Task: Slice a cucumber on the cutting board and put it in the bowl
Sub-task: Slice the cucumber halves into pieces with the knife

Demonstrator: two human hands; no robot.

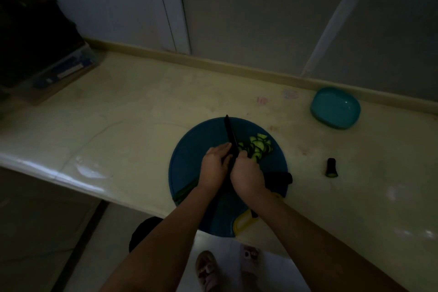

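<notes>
Most of the slicing looks done, to my eye: a loose heap of cucumber slices (pixel 257 147) lies on the far right part of the round blue cutting board (pixel 189 149), just beside the black knife (pixel 231 135), whose blade points away from the person. The right hand (pixel 247 174) is curled closed at the near end of the blade and seems to grip the handle, though the room is too dim to make out each finger. The left hand (pixel 214 166) sits close against the other side of the blade with its fingers bent down; whether they pinch a last bit of cucumber underneath I cannot tell. A dark chunk (pixel 280 178) rests at the board's right edge, and a cut end piece (pixel 331 168) stands apart on the counter (pixel 132 106). The teal bowl (pixel 335 108) waits well away at the back right, and I can see nothing in it. So I judge what is left to be any final cuts, then carrying the whole heap over to that bowl.
</notes>
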